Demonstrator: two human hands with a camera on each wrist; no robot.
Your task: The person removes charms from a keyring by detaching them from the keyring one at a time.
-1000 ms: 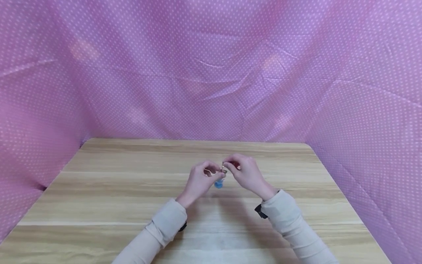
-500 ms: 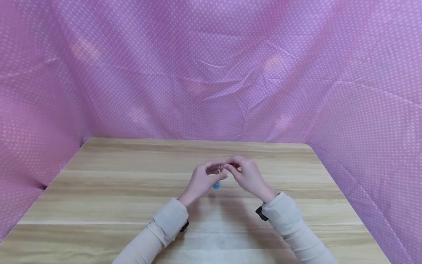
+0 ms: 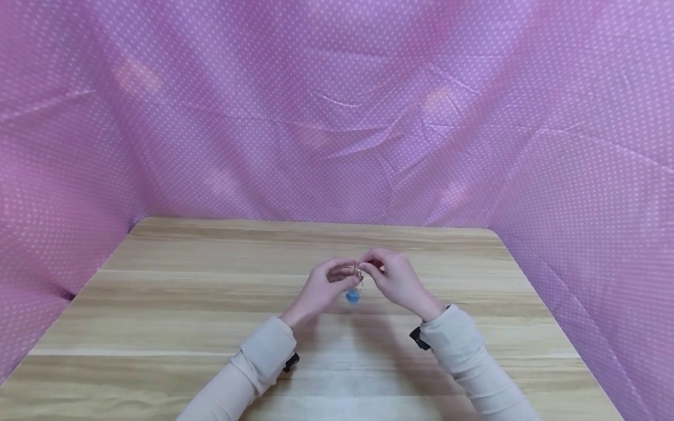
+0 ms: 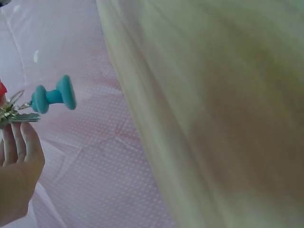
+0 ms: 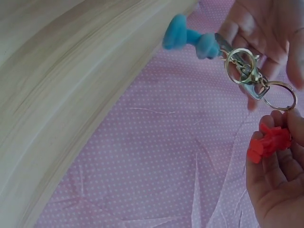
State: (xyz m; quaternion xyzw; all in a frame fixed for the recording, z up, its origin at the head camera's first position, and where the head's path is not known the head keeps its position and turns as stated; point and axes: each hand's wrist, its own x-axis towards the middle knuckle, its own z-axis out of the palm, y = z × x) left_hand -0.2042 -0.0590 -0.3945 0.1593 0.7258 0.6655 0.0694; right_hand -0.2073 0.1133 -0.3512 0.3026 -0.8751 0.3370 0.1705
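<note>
My right hand (image 3: 392, 278) pinches a gold key ring (image 5: 280, 96) between thumb and fingertips. A small red charm (image 5: 269, 142) lies against its curled fingers. From that ring hang a gold clasp, a second ring (image 5: 241, 65), a silver key (image 5: 249, 88) and a blue spool-shaped charm (image 5: 192, 38). My left hand (image 3: 323, 286) is beside the bunch, its thumb and relaxed fingers spread apart. In the left wrist view, its fingertips (image 4: 29, 135) are right at the key's edge. Over the table in the head view, the blue charm (image 3: 353, 296) dangles lowest.
The wooden table (image 3: 210, 327) spreads under both forearms. Pink dotted cloth (image 3: 337, 117) hangs behind it and along both sides. Dark wrist straps (image 3: 419, 338) show at the cuffs.
The left thumb and fingers have parted from their pinch on the bunch. The blue charm swung slightly left, then back right, and hangs a little lower. The right hand keeps its hold almost unmoved.
</note>
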